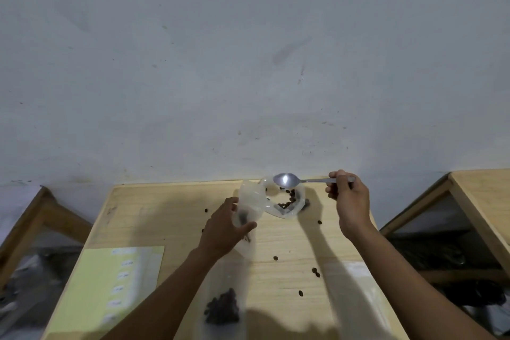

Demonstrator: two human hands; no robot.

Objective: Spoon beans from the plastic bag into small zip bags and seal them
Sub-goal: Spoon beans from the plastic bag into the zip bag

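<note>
A clear plastic bag (287, 201) with dark beans (288, 201) inside lies open near the table's far edge. My left hand (223, 229) grips a small zip bag (248, 201), holding it upright just left of the plastic bag. My right hand (348, 201) pinches the handle of a metal spoon (285, 180). The spoon's bowl hovers above the plastic bag's opening and looks empty. Another small zip bag (223, 303) with beans in it lies on the table below my left forearm.
Loose beans (316, 272) are scattered over the wooden table (289, 246). A yellow-green sheet (116, 284) with small labels lies at the front left. A clear flat bag (356, 279) lies at the front right. Wooden stands flank the table on both sides.
</note>
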